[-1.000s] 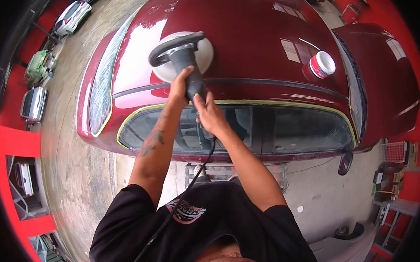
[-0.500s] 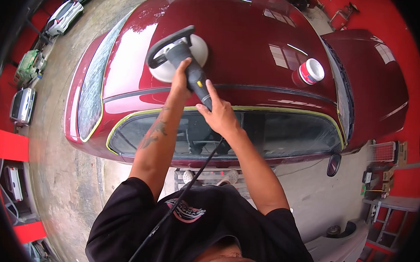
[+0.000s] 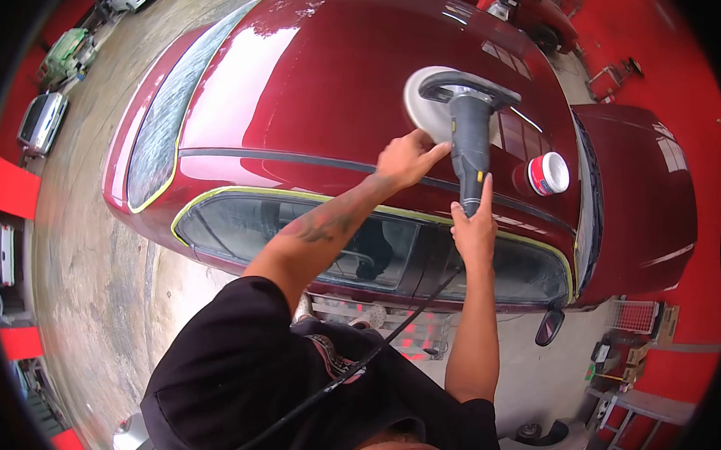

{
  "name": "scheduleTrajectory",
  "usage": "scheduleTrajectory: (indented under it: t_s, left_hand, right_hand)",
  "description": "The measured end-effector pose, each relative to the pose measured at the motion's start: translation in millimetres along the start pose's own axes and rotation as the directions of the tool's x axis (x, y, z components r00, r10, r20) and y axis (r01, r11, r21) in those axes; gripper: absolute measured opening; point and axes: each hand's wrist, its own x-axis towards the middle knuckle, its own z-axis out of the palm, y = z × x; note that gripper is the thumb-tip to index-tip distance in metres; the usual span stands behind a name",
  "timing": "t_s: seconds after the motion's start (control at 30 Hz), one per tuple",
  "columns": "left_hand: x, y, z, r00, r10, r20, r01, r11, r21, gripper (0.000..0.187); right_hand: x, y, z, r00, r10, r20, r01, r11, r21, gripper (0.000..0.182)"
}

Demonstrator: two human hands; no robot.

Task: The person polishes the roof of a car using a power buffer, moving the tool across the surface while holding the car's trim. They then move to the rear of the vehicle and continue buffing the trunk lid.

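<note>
Right hand (image 3: 474,232) wrapped around the tail of a polisher (image 3: 470,141), left hand (image 3: 410,158) beside its body.
The left thumb is at the casing, but whether that hand grips cannot be told. The polisher's white pad (image 3: 424,107) faces the dark red car roof (image 3: 335,79); a red-and-white tub (image 3: 548,174) sits nearby, toward the windshield (image 3: 589,211).
</note>
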Motion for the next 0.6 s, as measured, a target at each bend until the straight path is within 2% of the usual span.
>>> scheduleTrajectory:
  t_s: [0.03,0.07,0.1,0.13,0.17,0.23,0.3,0.33,0.43,0.6]
  left_hand:
    - [-14.7,-20.3,-16.4,0.964,0.232,-0.132,-0.207,0.961,0.183,0.055]
    - [-24.4,-48.8,-35.2,0.872,0.451,-0.19,-0.377,0.867,0.326,0.042]
    - [-30.0,-81.1,-52.8,0.766,0.614,-0.191,-0.496,0.753,0.432,0.032]
    - [-38.9,-105.0,-71.2,0.734,0.662,-0.155,-0.512,0.688,0.514,0.029]
    - [-48.2,-125.9,-84.5,0.808,0.579,-0.107,-0.436,0.711,0.551,0.032]
    - [-54.0,-144.6,-96.8,0.834,0.536,-0.128,-0.376,0.723,0.58,0.032]
    - [-50.9,-151.2,-95.3,0.815,0.56,-0.149,-0.387,0.718,0.579,0.031]
    - [-49.5,-151.9,-94.2,0.806,0.571,-0.155,-0.397,0.716,0.574,0.031]
    - [-48.0,-155.7,-95.1,0.818,0.55,-0.171,-0.366,0.726,0.583,0.031]
    - [-47.0,-159.3,-93.4,0.863,0.477,-0.168,-0.316,0.768,0.557,0.028]
  right_hand:
    - [4.0,-1.8,-3.5,1.0,0.01,0.002,-0.01,1.0,-0.001,0.092]
    - [8.7,-3.8,-5.6,1.0,0.009,0.008,-0.009,1.0,-0.006,0.092]
    - [12.7,-5.8,-5.9,1.0,0.011,0.014,-0.011,1.0,-0.012,0.093]
    - [14.2,-8.5,-2.7,1.0,-0.002,0.026,0.002,1.0,-0.026,0.093]
    - [17.3,-14.1,3.3,0.999,-0.017,0.038,0.019,0.999,-0.04,0.094]
    - [23.7,-31.1,19.2,0.995,-0.062,0.079,0.066,0.996,-0.051,0.094]
    - [26.7,-52.3,38.3,0.986,-0.109,0.127,0.116,0.992,-0.049,0.094]
    - [24.5,-64.0,48.3,0.972,-0.216,0.097,0.224,0.972,-0.075,0.094]
    - [21.3,-99.2,72.7,0.93,-0.281,0.235,0.287,0.958,0.01,0.095]
    - [19.4,-131.6,122.3,0.833,-0.439,0.336,0.444,0.894,0.067,0.099]
